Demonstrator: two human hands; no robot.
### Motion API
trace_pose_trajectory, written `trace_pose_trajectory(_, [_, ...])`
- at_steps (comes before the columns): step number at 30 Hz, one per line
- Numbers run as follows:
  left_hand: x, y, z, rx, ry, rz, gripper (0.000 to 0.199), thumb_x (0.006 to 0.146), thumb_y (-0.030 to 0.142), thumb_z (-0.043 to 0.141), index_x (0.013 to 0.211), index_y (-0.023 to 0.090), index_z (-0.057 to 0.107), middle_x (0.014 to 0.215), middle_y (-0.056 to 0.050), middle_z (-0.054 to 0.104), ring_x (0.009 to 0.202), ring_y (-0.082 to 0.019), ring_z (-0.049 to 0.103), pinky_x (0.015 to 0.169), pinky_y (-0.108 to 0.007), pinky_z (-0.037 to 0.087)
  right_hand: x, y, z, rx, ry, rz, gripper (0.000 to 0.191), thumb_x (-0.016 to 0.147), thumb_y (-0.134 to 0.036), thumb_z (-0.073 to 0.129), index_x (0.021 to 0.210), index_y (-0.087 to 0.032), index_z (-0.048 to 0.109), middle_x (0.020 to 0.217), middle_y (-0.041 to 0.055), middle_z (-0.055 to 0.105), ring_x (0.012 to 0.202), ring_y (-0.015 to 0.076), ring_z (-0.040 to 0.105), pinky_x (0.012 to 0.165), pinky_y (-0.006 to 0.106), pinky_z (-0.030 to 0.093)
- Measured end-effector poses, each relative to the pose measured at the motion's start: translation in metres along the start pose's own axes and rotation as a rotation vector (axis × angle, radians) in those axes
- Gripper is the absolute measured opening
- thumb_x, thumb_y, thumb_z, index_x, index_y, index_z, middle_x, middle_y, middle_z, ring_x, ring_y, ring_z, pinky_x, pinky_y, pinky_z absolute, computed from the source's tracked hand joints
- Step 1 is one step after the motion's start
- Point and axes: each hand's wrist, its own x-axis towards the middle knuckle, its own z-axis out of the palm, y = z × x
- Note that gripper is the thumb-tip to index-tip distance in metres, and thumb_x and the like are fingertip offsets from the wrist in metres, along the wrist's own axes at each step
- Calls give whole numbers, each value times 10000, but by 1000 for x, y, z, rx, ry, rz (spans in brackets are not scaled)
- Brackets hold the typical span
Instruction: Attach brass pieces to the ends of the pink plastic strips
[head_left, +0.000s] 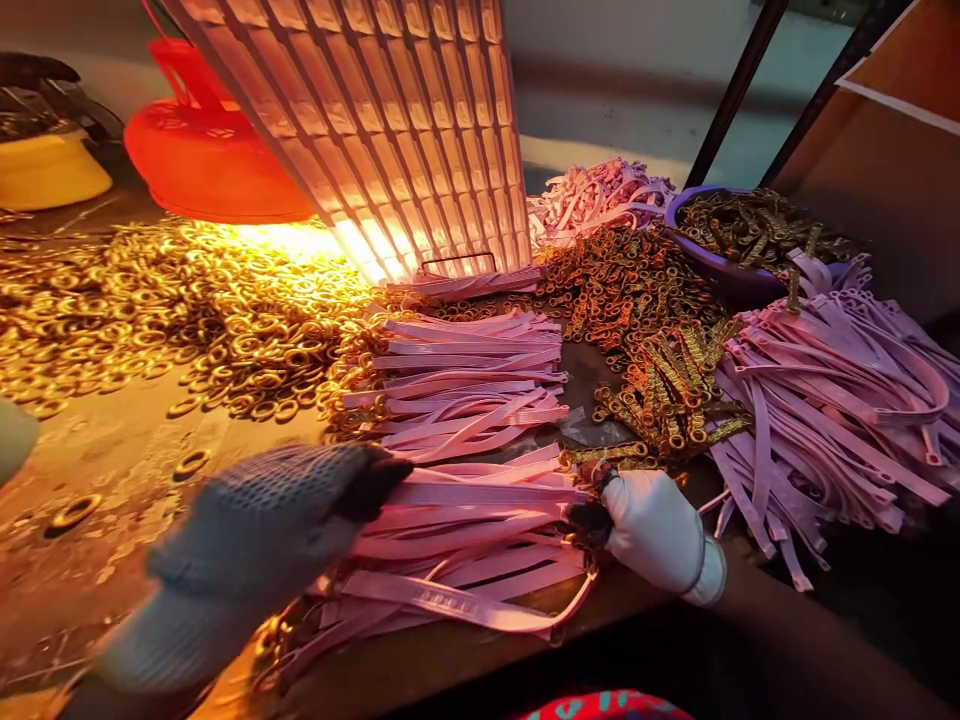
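Observation:
In a grey mesh glove with dark fingertips, my left hand is closed on the left part of a bunch of pink straps. My right hand, in a white glove, pinches the right ends of the same bunch with dark-covered fingers. The straps lie flat side by side between my hands, and one loops out toward me. Gold rings show at their left ends. My fingers partly hide the strap ends. Just beyond lies another row of pink straps, also with gold rings on the left.
Loose gold rings heap at the left under a glowing red-shaded lamp. A slatted translucent panel leans behind. Gold metal pieces and a pink strap pile lie right, near a purple basin of gold pieces.

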Motion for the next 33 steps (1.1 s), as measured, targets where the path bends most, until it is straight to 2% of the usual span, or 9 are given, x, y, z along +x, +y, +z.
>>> trace_pose_trajectory(4, [-25,-12,11,80,-19,46,361,877,520,465,687,308,687,532,-3,609,492,-225,499,505,-314,379,-13,12,-7,15,-108,39,108,825,-136,595,908,-152,662,854,94,671,747,221,595,670,319,400])
trace_pose_trajectory(7, [-41,-4,32,-15,-12,58,241,861,423,511,903,332,731,803,-18,744,719,-306,660,717,-454,537,2,31,-13,102,-78,74,181,864,-162,599,1020,-139,687,1037,117,669,909,226,612,825,316,462])
trace_pose_trajectory(9, [-43,6,45,-65,7,61,235,883,361,527,1002,328,727,985,-26,765,896,-341,691,883,-542,531,22,47,-9,94,-47,201,204,904,-170,588,1080,-137,686,1114,128,667,997,224,617,892,308,466])
trace_pose_trajectory(12, [-33,27,64,-200,-35,148,264,916,318,539,1116,299,711,1146,-59,749,1037,-307,687,984,-498,523,54,63,10,-62,-68,469,177,950,-160,530,1007,-97,685,1032,188,680,963,258,644,808,325,489])
trace_pose_trajectory(15, [-20,50,83,-311,-204,229,378,897,371,587,1238,235,675,1293,-120,687,1177,-309,638,1044,-470,502,72,66,29,-146,-48,592,356,1019,-159,336,976,-56,674,896,224,673,835,280,672,646,318,473])
trace_pose_trajectory(19, [-23,70,92,-278,-370,172,573,847,372,622,1378,160,590,1394,-186,600,1262,-370,565,1102,-565,424,69,74,28,-154,-60,495,332,953,-50,365,846,-127,671,808,165,687,703,237,660,582,284,409])
trace_pose_trajectory(23, [-41,71,81,-339,-403,152,734,756,350,711,1447,187,524,1452,-184,551,1315,-386,517,1129,-579,399,59,98,28,-121,-51,295,266,725,85,513,721,-154,628,794,106,697,681,182,646,621,265,384])
trace_pose_trajectory(28, [-37,19,62,-491,-84,32,531,891,315,629,1414,250,562,1399,-111,620,1291,-265,576,1119,-406,460,45,119,69,-318,185,91,183,777,-25,537,690,-169,609,641,88,625,606,224,608,600,301,394])
trace_pose_trajectory(33, [24,-113,47,-312,18,-473,289,897,217,576,1145,201,724,1039,-60,766,963,-212,711,897,-319,567,40,126,94,-383,331,-61,183,722,-15,526,685,-178,599,677,109,625,671,257,625,642,337,468])
